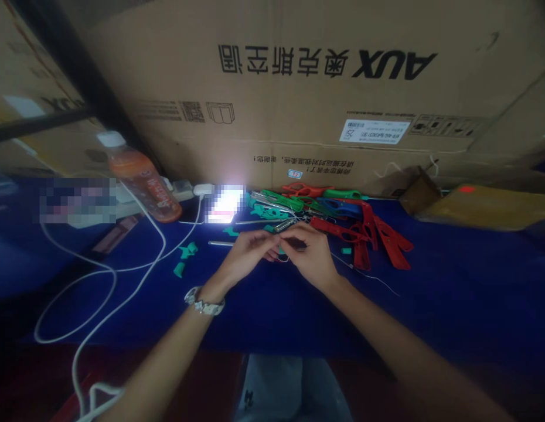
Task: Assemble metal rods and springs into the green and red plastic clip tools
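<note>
My left hand (255,245) and my right hand (308,252) meet over the middle of the blue table, fingertips pinched together. What they pinch is small and mostly hidden; a bit of teal and a pale wire loop show just below the fingers. From beneath my right hand a thin white wire (369,275) trails to the right across the cloth. Just beyond the hands lies a pile of red plastic casings (343,228), green casings (281,199), a blue casing (343,207), metal rods (276,205) and teal plastic parts (268,211).
A lit phone (226,204) stands behind the left hand, near an orange drink bottle (145,181). White cables (140,287) loop across the left side. Loose teal pieces (187,252) lie left. A large cardboard box (272,135) walls off the back; a yellow package (487,205) sits right.
</note>
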The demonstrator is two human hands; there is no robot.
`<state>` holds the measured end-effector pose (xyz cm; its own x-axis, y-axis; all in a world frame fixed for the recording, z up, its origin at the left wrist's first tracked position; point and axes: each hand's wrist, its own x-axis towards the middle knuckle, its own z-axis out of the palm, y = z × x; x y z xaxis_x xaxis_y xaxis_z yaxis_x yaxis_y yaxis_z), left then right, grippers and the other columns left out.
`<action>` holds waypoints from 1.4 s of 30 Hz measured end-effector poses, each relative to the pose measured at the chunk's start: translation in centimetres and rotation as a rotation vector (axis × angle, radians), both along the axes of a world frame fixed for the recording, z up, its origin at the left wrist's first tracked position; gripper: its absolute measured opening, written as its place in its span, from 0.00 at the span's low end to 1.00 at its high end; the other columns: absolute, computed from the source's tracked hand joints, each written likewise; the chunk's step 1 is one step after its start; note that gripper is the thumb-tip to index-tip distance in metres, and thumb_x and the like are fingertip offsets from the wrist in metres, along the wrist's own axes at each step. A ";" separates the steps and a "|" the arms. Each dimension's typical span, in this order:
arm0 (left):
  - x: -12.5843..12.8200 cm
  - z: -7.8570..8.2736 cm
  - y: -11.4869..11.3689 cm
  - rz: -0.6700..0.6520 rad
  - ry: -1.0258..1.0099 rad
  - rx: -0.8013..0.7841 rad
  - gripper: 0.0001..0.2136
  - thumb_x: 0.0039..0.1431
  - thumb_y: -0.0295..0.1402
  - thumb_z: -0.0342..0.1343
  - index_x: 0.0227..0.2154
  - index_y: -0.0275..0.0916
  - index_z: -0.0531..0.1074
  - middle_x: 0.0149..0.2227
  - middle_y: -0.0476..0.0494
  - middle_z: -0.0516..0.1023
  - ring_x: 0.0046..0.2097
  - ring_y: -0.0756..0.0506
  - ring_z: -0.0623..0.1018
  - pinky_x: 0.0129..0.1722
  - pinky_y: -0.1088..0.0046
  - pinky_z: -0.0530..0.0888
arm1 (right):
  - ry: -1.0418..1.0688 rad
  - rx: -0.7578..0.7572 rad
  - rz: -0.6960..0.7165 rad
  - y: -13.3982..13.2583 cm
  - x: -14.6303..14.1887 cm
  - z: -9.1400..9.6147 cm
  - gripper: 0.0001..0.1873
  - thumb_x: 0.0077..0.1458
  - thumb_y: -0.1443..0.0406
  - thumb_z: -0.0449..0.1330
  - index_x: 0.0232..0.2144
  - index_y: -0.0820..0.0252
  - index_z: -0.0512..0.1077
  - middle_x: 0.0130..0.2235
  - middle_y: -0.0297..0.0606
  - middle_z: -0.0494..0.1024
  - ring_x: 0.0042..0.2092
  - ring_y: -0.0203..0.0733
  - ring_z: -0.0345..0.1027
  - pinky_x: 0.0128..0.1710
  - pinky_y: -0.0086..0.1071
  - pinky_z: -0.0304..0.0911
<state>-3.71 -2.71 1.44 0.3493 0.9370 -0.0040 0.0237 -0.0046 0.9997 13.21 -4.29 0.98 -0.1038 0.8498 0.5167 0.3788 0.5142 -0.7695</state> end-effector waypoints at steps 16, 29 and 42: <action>-0.8 -0.3 0.2 -0.025 -0.117 -0.014 0.10 0.57 0.40 0.64 0.34 0.37 0.80 0.32 0.42 0.83 0.34 0.44 0.82 0.40 0.63 0.82 | -0.255 0.234 0.047 -0.9 0.9 0.1 0.12 0.57 0.67 0.63 0.45 0.54 0.73 0.43 0.41 0.76 0.46 0.44 0.72 0.46 0.39 0.71; -1.5 0.1 0.2 0.222 0.372 0.469 0.11 0.65 0.39 0.56 0.33 0.39 0.78 0.31 0.45 0.82 0.31 0.46 0.79 0.31 0.70 0.76 | -0.446 0.264 -0.044 -0.9 2.0 0.2 0.07 0.57 0.64 0.63 0.39 0.55 0.76 0.41 0.40 0.80 0.43 0.47 0.72 0.44 0.42 0.64; -2.9 -1.4 0.9 -0.062 0.647 0.716 0.10 0.58 0.24 0.58 0.41 0.41 0.77 0.43 0.43 0.79 0.46 0.42 0.78 0.49 0.59 0.74 | -0.456 0.128 -0.071 -0.8 1.3 -1.5 0.08 0.55 0.60 0.68 0.39 0.50 0.80 0.40 0.36 0.77 0.44 0.46 0.68 0.44 0.41 0.59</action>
